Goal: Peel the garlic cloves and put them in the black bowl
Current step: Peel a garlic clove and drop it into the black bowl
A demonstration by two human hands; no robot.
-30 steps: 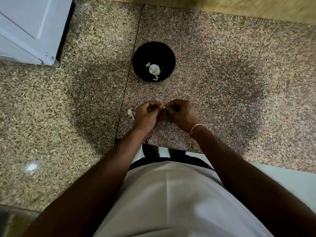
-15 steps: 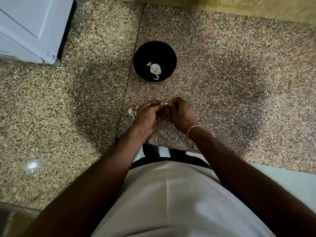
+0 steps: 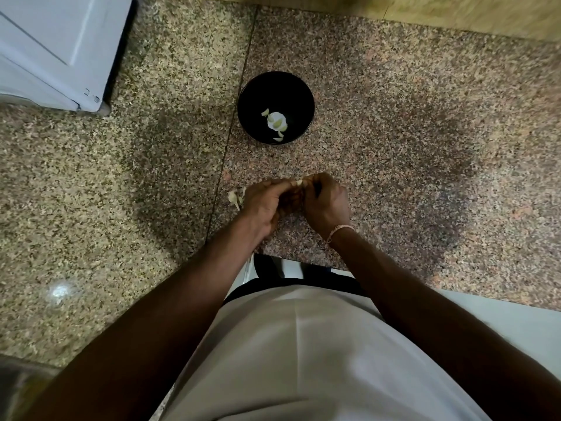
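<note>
1. The left hand (image 3: 262,205) and the right hand (image 3: 326,202) are meeting fingertip to fingertip over the counter (image 3: 394,147), both curling their grip narrowly around one garlic clove (image 3: 299,183), of which only a pale sliver is showing between them.
2. Judging by that pinch, the left hand is steadying the clove while the right is working at the skin; how much skin is off cannot be told.
3. The black bowl (image 3: 303,95) is sitting at 12 o'clock from the hands, near but apart, probably so a finished clove needs only a short reach. Pale garlic pieces (image 3: 277,120) are lying in its bottom.
4. More garlic pieces (image 3: 234,198) are lying on the counter at 9 o'clock, just beside the left hand, likely waiting or discarded; which cannot be told.
5. The counter is speckled polished stone, with a seam running past the bowl. A white appliance (image 3: 54,47) is standing at 10 o'clock, and a wooden strip (image 3: 455,13) is bordering the far edge.
</note>
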